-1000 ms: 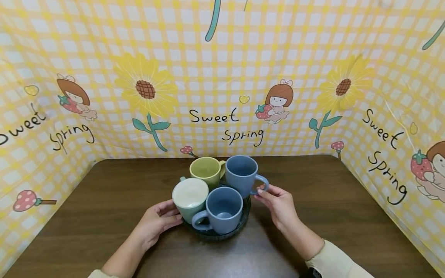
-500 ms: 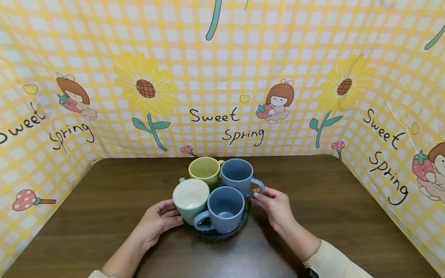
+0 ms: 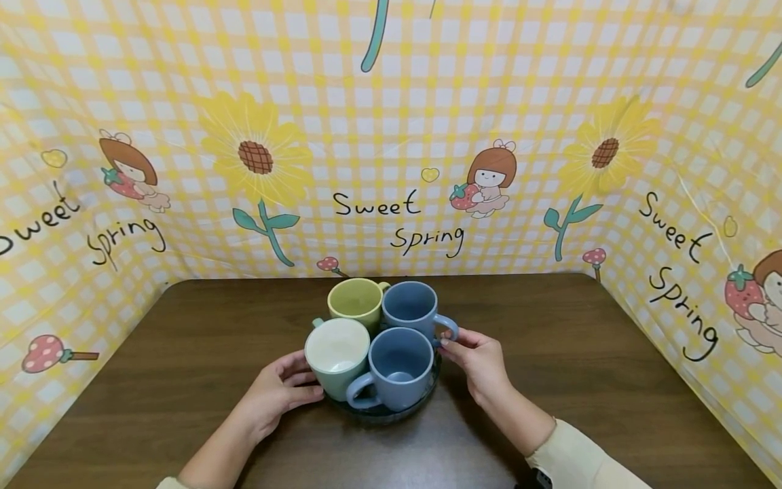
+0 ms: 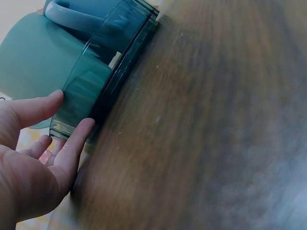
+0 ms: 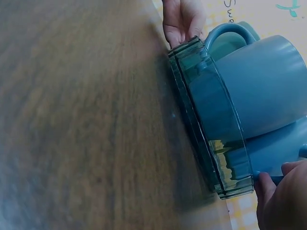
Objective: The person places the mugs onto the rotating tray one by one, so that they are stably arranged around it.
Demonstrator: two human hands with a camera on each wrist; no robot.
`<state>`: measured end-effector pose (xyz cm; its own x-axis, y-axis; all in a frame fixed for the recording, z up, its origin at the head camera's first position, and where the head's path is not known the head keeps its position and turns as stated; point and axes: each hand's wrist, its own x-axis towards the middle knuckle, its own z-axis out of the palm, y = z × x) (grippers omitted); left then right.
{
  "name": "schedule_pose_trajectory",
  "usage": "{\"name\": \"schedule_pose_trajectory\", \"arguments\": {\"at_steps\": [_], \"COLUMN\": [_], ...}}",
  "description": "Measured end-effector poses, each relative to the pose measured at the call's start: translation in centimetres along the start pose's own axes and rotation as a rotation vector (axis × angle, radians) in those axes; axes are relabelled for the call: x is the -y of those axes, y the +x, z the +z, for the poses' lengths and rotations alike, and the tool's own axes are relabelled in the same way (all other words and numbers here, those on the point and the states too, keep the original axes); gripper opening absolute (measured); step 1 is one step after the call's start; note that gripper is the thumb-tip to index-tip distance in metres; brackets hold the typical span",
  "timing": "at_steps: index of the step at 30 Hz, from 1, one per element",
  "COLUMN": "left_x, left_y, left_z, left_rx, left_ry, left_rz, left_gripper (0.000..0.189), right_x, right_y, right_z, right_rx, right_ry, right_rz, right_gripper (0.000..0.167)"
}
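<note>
A round dark green clear tray (image 3: pixel 374 418) bears a yellow-green mug (image 3: pixel 354 302), a mint mug (image 3: pixel 336 356) with a white inside, a front blue mug (image 3: pixel 400 373) and a rear blue mug (image 3: pixel 409 305). At the tray's left, my left hand (image 3: pixel 275 394) touches its side, thumb and fingers loosely extended; the left wrist view shows the thumb against the clear wall (image 4: pixel 79 103). My right hand (image 3: pixel 482 363) pinches the rear blue mug's handle low down. The mugs stand close together, and the rear blue mug's base is hidden in the head view.
A dark brown wooden table (image 3: pixel 183 339) lies beneath the tray. Yellow checked cloth (image 3: pixel 366 136) printed with flowers and figures hangs at the back and both sides.
The rear blue mug and my right hand have shifted left and slightly nearer. The front blue mug and mint mug have moved slightly right, the yellow-green mug slightly left. My left hand has barely moved.
</note>
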<state>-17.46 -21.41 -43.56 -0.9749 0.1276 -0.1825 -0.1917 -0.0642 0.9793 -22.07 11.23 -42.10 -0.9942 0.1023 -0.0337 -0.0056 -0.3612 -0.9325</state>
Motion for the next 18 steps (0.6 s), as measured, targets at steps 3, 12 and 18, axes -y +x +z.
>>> {"name": "schedule_pose_trajectory", "arguments": {"at_steps": [3,12,18], "left_x": [0.06,-0.27,-0.14], "left_y": [0.03,-0.1,-0.06], "left_z": [-0.02,0.17,0.22], "left_rx": [-0.001,-0.01,-0.016], "left_ry": [0.005,0.012,0.021], "left_rz": [0.002,0.01,0.003], "left_gripper": [0.079,0.079,0.079], "right_x": [0.02,0.24,0.05], "right_y": [0.14,0.15,0.19], "right_z": [0.13,-0.16,-0.59], "right_rx": [-0.005,0.017,0.035], "right_ry": [-0.031,-0.264,-0.369], "right_rz": [-0.003,-0.019,-0.02], "right_gripper": [0.013,0.024,0.023]}}
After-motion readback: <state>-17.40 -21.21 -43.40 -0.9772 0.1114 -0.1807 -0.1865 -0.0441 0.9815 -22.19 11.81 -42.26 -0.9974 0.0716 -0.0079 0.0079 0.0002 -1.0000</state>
